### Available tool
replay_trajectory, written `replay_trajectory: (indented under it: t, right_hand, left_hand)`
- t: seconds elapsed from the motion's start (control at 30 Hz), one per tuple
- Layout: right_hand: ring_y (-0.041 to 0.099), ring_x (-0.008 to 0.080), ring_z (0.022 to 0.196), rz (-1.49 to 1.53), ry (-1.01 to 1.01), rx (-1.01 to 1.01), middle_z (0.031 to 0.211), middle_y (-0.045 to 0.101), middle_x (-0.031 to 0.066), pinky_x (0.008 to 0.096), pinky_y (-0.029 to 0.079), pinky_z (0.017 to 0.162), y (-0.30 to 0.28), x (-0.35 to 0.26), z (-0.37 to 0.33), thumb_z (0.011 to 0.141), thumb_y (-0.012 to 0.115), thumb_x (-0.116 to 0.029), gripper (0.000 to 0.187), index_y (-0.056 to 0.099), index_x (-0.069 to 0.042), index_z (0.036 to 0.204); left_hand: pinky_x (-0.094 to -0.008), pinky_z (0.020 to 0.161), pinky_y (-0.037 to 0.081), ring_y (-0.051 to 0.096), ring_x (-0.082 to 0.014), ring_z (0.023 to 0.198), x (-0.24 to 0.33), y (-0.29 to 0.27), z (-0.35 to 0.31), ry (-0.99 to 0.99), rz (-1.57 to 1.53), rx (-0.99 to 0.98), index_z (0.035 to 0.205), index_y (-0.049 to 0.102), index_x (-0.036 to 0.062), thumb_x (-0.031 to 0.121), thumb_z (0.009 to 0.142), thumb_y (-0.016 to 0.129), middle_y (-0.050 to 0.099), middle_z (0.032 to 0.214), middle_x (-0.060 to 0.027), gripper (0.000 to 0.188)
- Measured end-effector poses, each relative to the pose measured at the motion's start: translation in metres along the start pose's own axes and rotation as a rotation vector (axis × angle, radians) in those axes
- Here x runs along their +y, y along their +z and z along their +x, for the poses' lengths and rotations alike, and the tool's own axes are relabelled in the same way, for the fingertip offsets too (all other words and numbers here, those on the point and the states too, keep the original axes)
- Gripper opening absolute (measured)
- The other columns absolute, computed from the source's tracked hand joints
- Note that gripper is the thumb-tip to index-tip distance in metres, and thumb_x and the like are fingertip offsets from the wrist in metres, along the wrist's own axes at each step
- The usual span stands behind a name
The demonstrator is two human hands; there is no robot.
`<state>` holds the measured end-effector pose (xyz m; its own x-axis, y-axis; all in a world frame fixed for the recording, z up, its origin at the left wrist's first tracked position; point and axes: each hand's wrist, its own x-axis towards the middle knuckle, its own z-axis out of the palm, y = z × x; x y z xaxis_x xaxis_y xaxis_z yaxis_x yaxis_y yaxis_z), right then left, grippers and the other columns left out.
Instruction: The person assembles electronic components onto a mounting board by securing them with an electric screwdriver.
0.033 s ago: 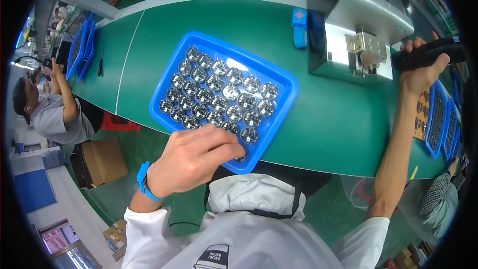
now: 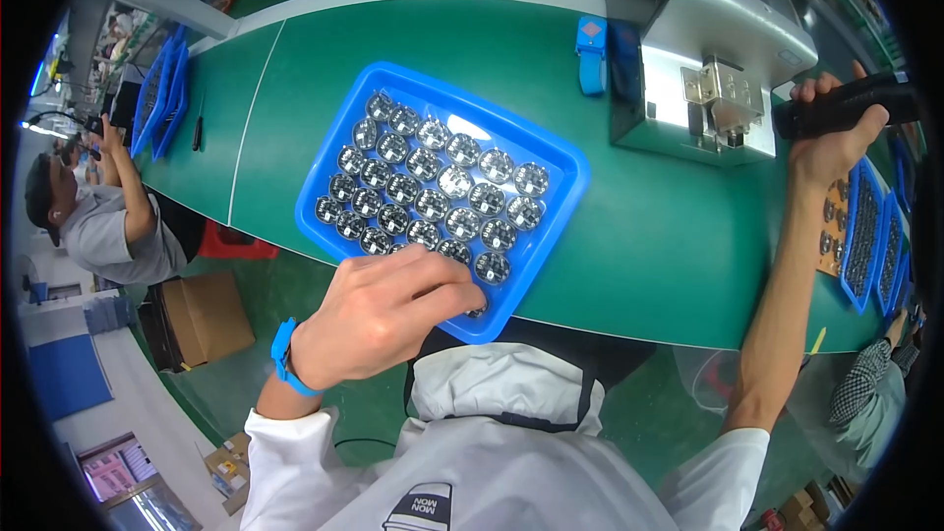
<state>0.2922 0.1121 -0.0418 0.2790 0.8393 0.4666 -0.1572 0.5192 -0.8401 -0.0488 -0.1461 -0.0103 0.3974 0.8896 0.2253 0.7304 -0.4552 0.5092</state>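
Observation:
A blue tray (image 2: 562,177) lies at an angle on the green bench, with several rows of small round circuit boards (image 2: 432,204) in it. My left hand (image 2: 388,305) reaches over the tray's near edge, fingers bent and pinched on a round circuit board (image 2: 477,308) in the near corner. Most of that board is hidden by the fingertips. Out at the far right, my right hand (image 2: 836,143) is wrapped round a thick black handheld tool (image 2: 836,110), raised beside a metal machine. Its exact kind I cannot make out.
The silver machine (image 2: 703,88) with a metal fixture stands at the back right, beside a blue wrist strap (image 2: 591,54). More blue trays (image 2: 860,236) and a brown panel of round boards (image 2: 834,221) lie far right. A screwdriver (image 2: 198,133) and a seated co-worker (image 2: 108,206) are at left.

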Motion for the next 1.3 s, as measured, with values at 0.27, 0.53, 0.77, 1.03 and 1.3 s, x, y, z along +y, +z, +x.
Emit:
replay_trajectory:
  t: [0.27,0.53,0.77,1.03,1.3]
  right_hand:
    - [0.055,0.0234,0.072,-0.009,-0.007,-0.013,0.084,0.054,0.0129,0.0411,0.049,0.07,-0.001,0.001,0.001,0.1,0.031,-0.058,0.063,0.043,-0.002,0.128]
    - [0.056,0.0235,0.072,-0.013,-0.008,-0.013,0.084,0.055,0.013,0.0414,0.049,0.07,-0.003,0.002,0.001,0.101,0.032,-0.058,0.063,0.044,-0.002,0.128]
    - [0.056,0.0237,0.072,-0.004,-0.014,-0.005,0.083,0.055,0.0129,0.0414,0.049,0.07,-0.001,0.0,0.0,0.1,0.033,-0.058,0.063,0.044,-0.002,0.128]
    - [0.055,0.0234,0.072,0.013,0.006,-0.005,0.084,0.054,0.0127,0.0408,0.048,0.069,0.0,0.001,-0.001,0.1,0.033,-0.059,0.065,0.043,-0.002,0.129]
    - [0.054,0.022,0.071,0.017,0.002,0.005,0.083,0.054,0.0128,0.0391,0.048,0.068,-0.005,0.002,0.002,0.1,0.033,-0.058,0.065,0.041,-0.001,0.131]
  left_hand:
    - [-0.0301,0.054,0.052,0.062,-0.0172,0.074,-0.001,-0.003,0.002,0.04,0.106,-0.101,0.092,0.067,0.0085,-0.001,0.067,0.066,0.065,0.091,-0.0014,0.026]
    - [-0.027,0.057,0.051,0.058,-0.0144,0.071,0.002,-0.003,0.005,0.104,0.213,-0.125,0.091,0.065,0.0096,0.01,0.07,0.068,0.063,0.091,0.0004,0.022]
    - [-0.0251,0.055,0.049,0.055,-0.013,0.071,0.003,0.0,0.002,0.157,0.305,-0.086,0.09,0.064,0.0114,0.012,0.069,0.068,0.061,0.092,0.0015,0.021]
    - [-0.0267,0.056,0.05,0.057,-0.0139,0.072,0.005,-0.002,0.0,0.087,0.261,-0.096,0.09,0.065,0.0118,0.009,0.07,0.068,0.064,0.092,0.0005,0.02]
    - [-0.032,0.068,0.049,0.061,-0.0233,0.077,-0.041,-0.039,-0.019,-0.438,0.264,0.498,0.104,0.065,-0.0029,0.003,0.089,0.063,0.066,0.094,-0.0154,0.016]
